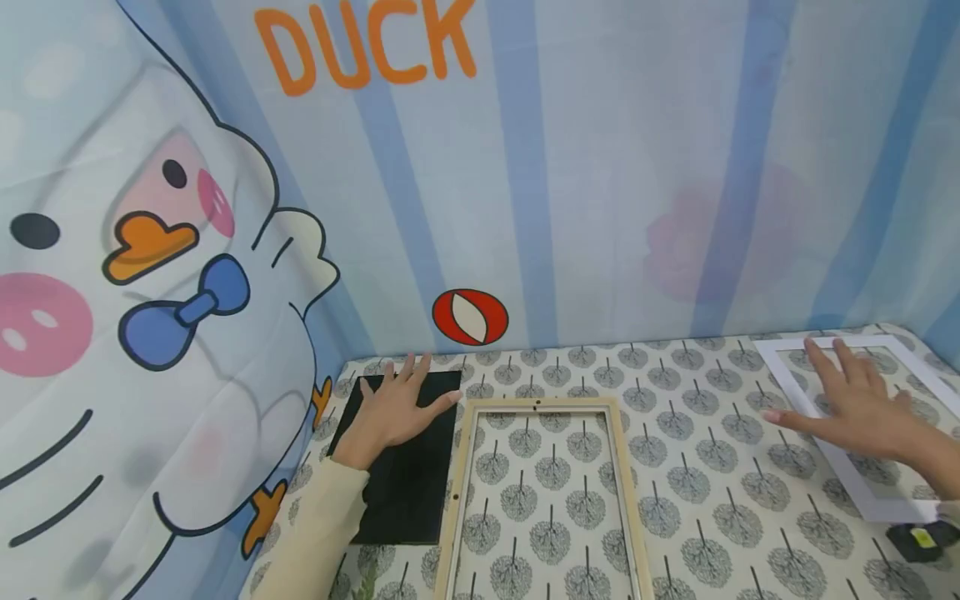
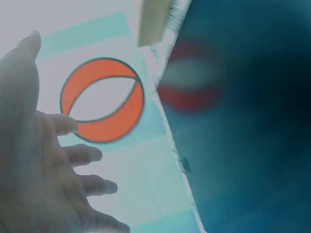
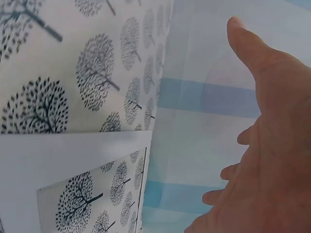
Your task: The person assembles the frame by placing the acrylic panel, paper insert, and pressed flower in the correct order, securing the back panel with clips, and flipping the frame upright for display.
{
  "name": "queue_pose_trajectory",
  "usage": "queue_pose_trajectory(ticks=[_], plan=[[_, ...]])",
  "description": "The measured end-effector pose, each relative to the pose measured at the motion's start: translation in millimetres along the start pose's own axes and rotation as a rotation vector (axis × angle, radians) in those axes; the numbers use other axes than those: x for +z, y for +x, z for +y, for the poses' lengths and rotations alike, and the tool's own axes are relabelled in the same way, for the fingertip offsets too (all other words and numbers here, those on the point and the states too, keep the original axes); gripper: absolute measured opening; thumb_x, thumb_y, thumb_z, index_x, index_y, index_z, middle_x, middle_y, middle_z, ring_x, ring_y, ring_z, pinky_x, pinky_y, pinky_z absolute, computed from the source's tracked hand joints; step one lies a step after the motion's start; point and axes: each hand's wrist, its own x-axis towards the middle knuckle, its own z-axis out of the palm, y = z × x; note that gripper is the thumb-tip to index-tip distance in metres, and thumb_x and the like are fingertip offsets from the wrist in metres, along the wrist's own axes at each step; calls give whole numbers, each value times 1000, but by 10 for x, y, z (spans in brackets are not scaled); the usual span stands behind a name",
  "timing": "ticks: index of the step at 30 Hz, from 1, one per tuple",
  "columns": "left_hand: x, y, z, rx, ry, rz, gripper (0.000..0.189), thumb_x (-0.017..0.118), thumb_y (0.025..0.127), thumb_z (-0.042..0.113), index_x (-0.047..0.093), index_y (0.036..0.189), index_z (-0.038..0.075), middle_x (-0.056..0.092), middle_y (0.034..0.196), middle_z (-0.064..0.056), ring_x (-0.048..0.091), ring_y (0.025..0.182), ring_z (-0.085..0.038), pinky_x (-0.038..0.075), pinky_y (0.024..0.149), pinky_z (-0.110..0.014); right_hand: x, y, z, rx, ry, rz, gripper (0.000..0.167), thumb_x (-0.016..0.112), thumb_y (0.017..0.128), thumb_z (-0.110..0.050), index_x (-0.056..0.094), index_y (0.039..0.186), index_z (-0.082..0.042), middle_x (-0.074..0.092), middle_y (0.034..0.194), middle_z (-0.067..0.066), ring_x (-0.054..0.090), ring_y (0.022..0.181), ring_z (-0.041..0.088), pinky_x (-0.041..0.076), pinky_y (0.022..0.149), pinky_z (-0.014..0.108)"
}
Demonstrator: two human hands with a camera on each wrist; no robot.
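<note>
My left hand [image 1: 393, 412], fingers spread, is over a black rectangular panel [image 1: 408, 492] at the left of the table. In the left wrist view the panel's glossy face [image 2: 233, 136] reflects the red and white ball on the backdrop, and the left hand [image 2: 48, 165] holds nothing. On the right, my right hand [image 1: 862, 404] is spread over a white rectangular mat with a cut-out window [image 1: 817, 442]. The right wrist view shows the right hand [image 3: 272, 131] apart from the white mat [image 3: 73, 150]. Between the hands lies a light wooden frame [image 1: 630, 500], with patterned cloth visible through it.
A white cloth printed with grey trees [image 1: 712, 500] covers the table. At the back and left hangs a blue striped backdrop [image 1: 600, 208] with a duck drawing. A small black item with a yellow patch [image 1: 922, 540] lies by the mat's near corner.
</note>
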Motion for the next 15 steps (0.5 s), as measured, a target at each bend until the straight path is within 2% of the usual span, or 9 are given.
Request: queue_pose_trajectory(ticks=[5,7,8,12,15], plan=[[-45,125,174,49,-37,-11,98,46,98,79,12,171,24,18,177,-15,13,161,-51,10,120,-85,-9,-48,-27,-36,42,18,130,68,93,-66,-16,163,4,-18,160,50,-11,142,79,4,106,94],[-53,168,238,81,-72,-14,97,48,100,74,13,171,19,20,176,-16,17,161,-49,18,123,-80,-28,-63,-23,-54,51,30,129,68,94,-64,-13,163,9,-13,158,54,-5,140,81,5,108,92],[-59,192,272,98,-98,-17,96,50,101,71,13,171,17,21,176,-17,20,161,-47,22,125,-76,-41,-71,-19,-55,54,31,128,69,94,-63,-12,162,10,-10,157,55,1,139,82,9,107,92],[-118,294,441,168,-214,-33,91,57,105,57,15,170,9,27,174,-19,32,159,-42,35,125,-64,-118,-106,13,-26,42,-2,124,67,97,-61,-8,160,17,5,148,62,21,125,84,29,96,90],[-151,384,598,202,-260,-45,85,58,106,51,19,169,7,32,171,-20,35,157,-41,38,124,-61,-142,-151,33,-10,66,-47,116,64,101,-56,0,157,24,19,142,63,33,120,80,41,88,85]])
